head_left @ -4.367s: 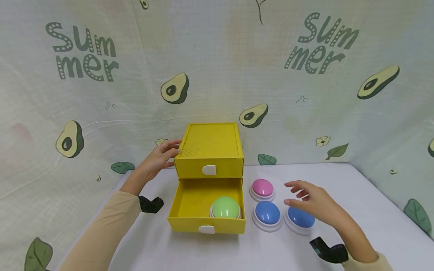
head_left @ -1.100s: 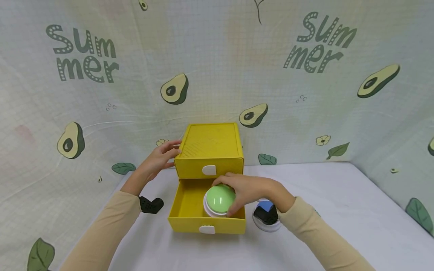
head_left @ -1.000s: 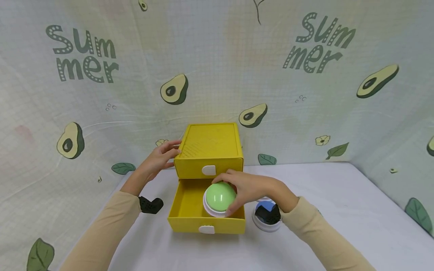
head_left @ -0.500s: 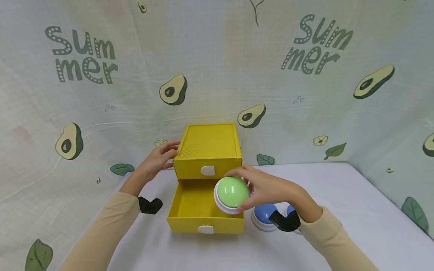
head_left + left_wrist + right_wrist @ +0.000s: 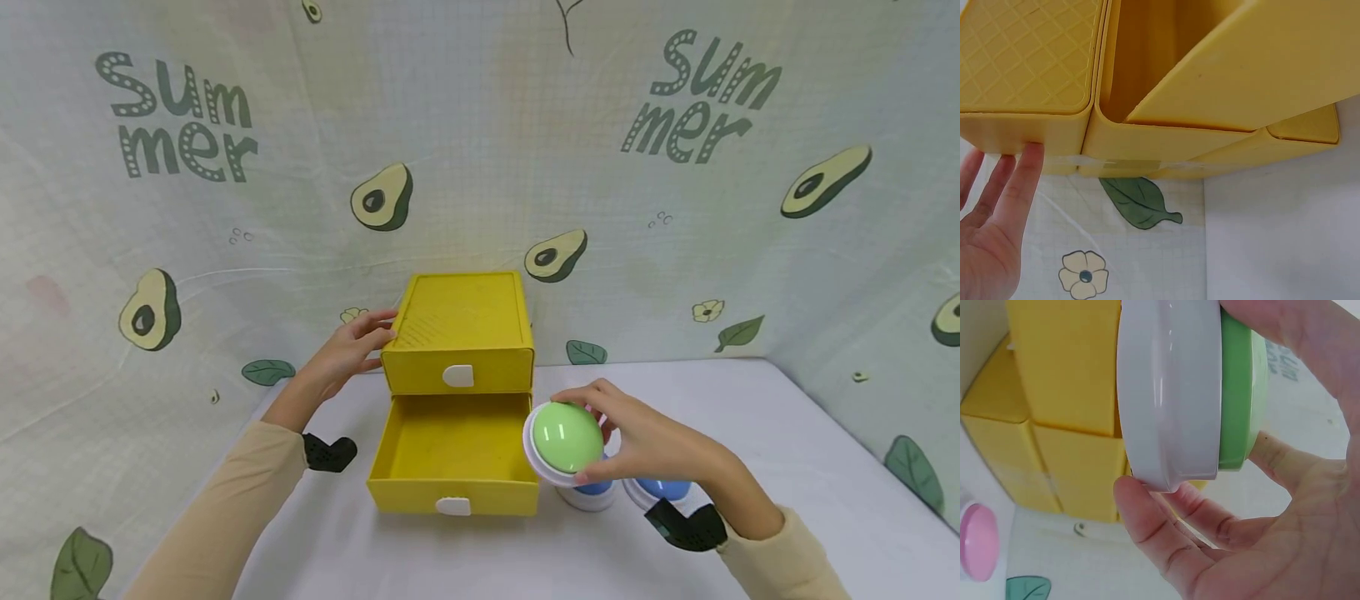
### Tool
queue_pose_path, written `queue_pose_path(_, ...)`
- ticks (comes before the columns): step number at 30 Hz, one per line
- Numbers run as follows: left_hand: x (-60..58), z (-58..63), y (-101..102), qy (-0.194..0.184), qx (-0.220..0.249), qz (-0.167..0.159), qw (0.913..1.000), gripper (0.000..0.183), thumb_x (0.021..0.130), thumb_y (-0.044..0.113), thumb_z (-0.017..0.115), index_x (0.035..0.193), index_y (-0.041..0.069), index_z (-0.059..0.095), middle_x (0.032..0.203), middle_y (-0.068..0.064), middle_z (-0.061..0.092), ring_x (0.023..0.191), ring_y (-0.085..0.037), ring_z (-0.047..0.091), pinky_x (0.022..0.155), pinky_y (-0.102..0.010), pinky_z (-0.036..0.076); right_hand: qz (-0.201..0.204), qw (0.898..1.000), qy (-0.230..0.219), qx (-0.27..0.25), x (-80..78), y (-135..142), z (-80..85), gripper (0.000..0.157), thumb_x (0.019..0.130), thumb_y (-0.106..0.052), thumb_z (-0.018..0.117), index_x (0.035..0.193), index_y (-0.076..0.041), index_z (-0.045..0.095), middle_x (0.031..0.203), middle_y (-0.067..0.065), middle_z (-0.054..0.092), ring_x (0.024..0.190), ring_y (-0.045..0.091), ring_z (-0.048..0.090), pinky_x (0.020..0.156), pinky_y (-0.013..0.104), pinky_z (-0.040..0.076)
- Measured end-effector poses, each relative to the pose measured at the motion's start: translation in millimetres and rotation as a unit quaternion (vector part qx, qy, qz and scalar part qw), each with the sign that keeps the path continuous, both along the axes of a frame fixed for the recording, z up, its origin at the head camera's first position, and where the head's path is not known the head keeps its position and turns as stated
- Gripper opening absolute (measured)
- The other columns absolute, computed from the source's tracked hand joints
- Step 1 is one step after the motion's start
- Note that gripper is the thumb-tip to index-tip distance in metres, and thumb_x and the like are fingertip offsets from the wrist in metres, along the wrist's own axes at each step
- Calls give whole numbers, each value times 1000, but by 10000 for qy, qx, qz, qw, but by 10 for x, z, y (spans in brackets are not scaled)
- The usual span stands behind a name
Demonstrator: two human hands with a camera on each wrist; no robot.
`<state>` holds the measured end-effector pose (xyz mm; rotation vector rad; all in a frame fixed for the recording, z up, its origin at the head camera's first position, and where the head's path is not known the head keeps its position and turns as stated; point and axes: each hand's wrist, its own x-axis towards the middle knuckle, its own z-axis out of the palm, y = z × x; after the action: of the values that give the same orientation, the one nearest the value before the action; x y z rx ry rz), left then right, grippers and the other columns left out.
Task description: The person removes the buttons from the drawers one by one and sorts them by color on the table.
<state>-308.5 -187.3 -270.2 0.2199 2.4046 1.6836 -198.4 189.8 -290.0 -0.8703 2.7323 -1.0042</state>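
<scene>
In the head view, my right hand (image 5: 648, 433) grips a green-domed push button (image 5: 567, 437) with a white base by its edge. It hangs just right of the pulled-out lower drawer (image 5: 491, 498) of a yellow drawer unit (image 5: 465, 312). The right wrist view shows fingers and thumb around the button's white base (image 5: 1169, 394). My left hand (image 5: 341, 358) touches the unit's left side with extended fingers; the left wrist view shows those fingertips (image 5: 1032, 153) against the yellow wall. The upper drawer is closed, and nothing lies in the visible part of the lower one.
Partly behind the held button stands a blue push button (image 5: 592, 490), with another blue one (image 5: 663, 488) to its right. A pink button (image 5: 980, 542) appears in the right wrist view. A patterned cloth (image 5: 450, 108) backs the white table (image 5: 420, 567).
My right hand has reached into the lower drawer, taken hold of the green-domed push button, lifted it out and carried it right, past the drawer's edge. My left hand stays on the unit.
</scene>
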Motion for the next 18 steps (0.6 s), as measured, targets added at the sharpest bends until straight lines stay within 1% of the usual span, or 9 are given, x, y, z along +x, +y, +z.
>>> queue_pose_path(1, 2, 3, -1, -4, 4, -1, 10000, 54, 96, 29, 47, 145, 17, 28, 149, -11, 29, 132, -32, 36, 108, -52, 32, -11, 10000, 17, -11, 15, 35, -29, 75, 68, -40, 80, 133, -22, 46, 115, 4, 46, 96, 19, 48, 75, 24, 51)
queue_pose_path(3, 8, 9, -2, -3, 3, -4, 10000, 54, 96, 29, 47, 145, 17, 28, 149, -11, 29, 132, -33, 36, 108, -52, 32, -146, 9999, -84, 9, 50, 95, -86, 74, 69, -40, 79, 133, -24, 45, 114, 4, 46, 96, 19, 48, 74, 23, 50)
queue_pose_path(8, 4, 11, -1, 4, 8, -11, 10000, 54, 96, 29, 48, 145, 17, 28, 149, -11, 29, 132, -32, 36, 108, -51, 32, -317, 9992, -239, -48, 140, 229, -268, 72, 70, -39, 79, 132, -23, 45, 116, 7, 46, 95, 19, 48, 73, 22, 51)
queue_pose_path(14, -4, -1, 3, 31, 38, -36, 10000, 54, 96, 29, 48, 145, 17, 28, 148, -11, 30, 132, -32, 37, 108, -51, 32, -246, 9995, -137, -113, 217, 342, -528, 73, 69, -41, 78, 132, -22, 46, 114, 4, 48, 92, 7, 46, 72, 21, 49)
queue_pose_path(18, -4, -7, -2, 20, 79, -1, 10000, 54, 96, 29, 48, 145, 16, 29, 148, -11, 30, 131, -32, 37, 108, -51, 32, -214, 9993, -284, -113, 239, 388, -678, 73, 69, -42, 78, 132, -21, 46, 113, 5, 48, 89, 4, 45, 70, 20, 47)
